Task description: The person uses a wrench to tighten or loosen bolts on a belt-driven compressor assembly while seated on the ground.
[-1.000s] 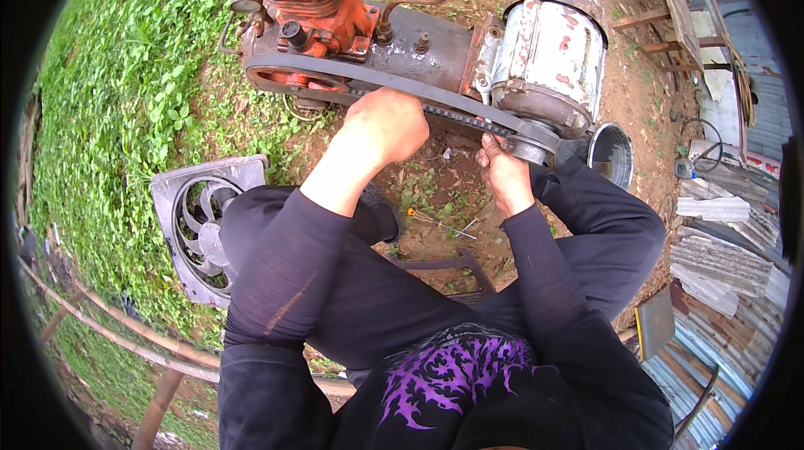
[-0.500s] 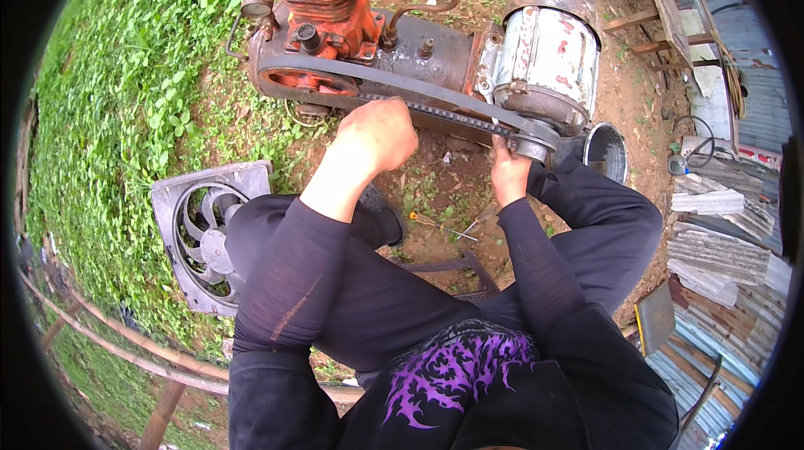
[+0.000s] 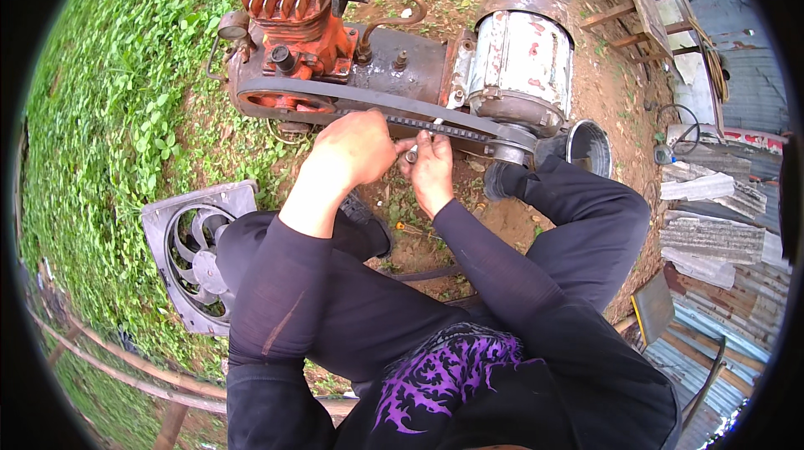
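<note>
In the head view, the left hand (image 3: 353, 150) was at the black belt (image 3: 402, 103), in the upper middle of the frame; I could not tell if it gripped. The right hand (image 3: 432, 172), near it, grasped 1 small metal piece (image 3: 410, 157). The orange compressor head (image 3: 295, 24) stood upper left.

1. You are outdoors, in a yard that looks like an open-air repair spot.
2. Beneath you is bare earth (image 3: 615, 106), with leafy green plants (image 3: 109, 73) spreading to the left.
3. Machinery sits on your ground: a belt-driven compressor (image 3: 297, 35) on the far side and a framed fan (image 3: 203, 270) to the left.
4. To your right lie corrugated sheets (image 3: 716, 242).
</note>
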A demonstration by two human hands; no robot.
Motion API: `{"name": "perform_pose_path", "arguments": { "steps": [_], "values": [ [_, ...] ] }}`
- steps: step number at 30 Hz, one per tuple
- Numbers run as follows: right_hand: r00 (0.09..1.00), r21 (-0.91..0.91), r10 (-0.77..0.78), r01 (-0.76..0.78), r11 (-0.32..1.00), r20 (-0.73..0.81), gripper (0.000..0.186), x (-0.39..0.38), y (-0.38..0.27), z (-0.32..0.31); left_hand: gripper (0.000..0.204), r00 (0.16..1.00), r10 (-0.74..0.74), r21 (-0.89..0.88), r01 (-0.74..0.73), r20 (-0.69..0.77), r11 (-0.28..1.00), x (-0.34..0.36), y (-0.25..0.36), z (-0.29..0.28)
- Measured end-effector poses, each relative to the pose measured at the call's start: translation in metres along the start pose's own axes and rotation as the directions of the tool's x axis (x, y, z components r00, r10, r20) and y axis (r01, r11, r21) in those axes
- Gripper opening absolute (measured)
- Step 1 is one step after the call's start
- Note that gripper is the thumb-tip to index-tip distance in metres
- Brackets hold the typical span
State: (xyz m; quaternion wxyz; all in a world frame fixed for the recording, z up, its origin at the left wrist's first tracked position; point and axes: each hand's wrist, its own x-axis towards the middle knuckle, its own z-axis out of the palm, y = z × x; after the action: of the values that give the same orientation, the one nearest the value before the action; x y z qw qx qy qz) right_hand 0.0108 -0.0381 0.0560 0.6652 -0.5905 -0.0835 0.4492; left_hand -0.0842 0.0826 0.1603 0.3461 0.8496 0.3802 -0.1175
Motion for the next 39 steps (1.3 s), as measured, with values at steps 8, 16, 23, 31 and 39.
{"name": "perform_pose_path", "arguments": {
  "steps": [8, 16, 23, 31, 39],
  "values": [
    [0.983, 0.074, -0.092, 0.105, 0.992, -0.161, 0.009, 0.016, 0.021, 0.020, 0.028, 0.995, -0.004, 0.042, 0.000, 0.098, 0.999, -0.001, -0.008, -0.006],
    [0.987, 0.015, 0.158, -0.158, 0.987, -0.022, 0.018, 0.010, -0.006, 0.024, 0.029, 0.992, -0.021, 0.045, 0.016, 0.127, 0.999, -0.003, -0.005, -0.009],
    [0.989, 0.129, 0.146, -0.140, 0.982, -0.036, 0.017, 0.014, -0.003, 0.017, 0.028, 0.989, -0.036, 0.032, 0.031, 0.144, 0.999, -0.004, -0.008, -0.011],
    [0.980, -0.028, 0.126, -0.132, 0.991, -0.155, 0.016, -0.004, -0.004, -0.043, 0.028, 0.994, -0.008, 0.010, 0.007, 0.107, 1.000, -0.010, -0.012, -0.014],
    [0.991, -0.320, 0.005, -0.048, 0.946, -0.136, 0.017, 0.014, -0.021, -0.115, 0.026, 0.999, 0.031, -0.033, -0.030, 0.037, 0.999, -0.004, -0.012, -0.003]
  ]
}}
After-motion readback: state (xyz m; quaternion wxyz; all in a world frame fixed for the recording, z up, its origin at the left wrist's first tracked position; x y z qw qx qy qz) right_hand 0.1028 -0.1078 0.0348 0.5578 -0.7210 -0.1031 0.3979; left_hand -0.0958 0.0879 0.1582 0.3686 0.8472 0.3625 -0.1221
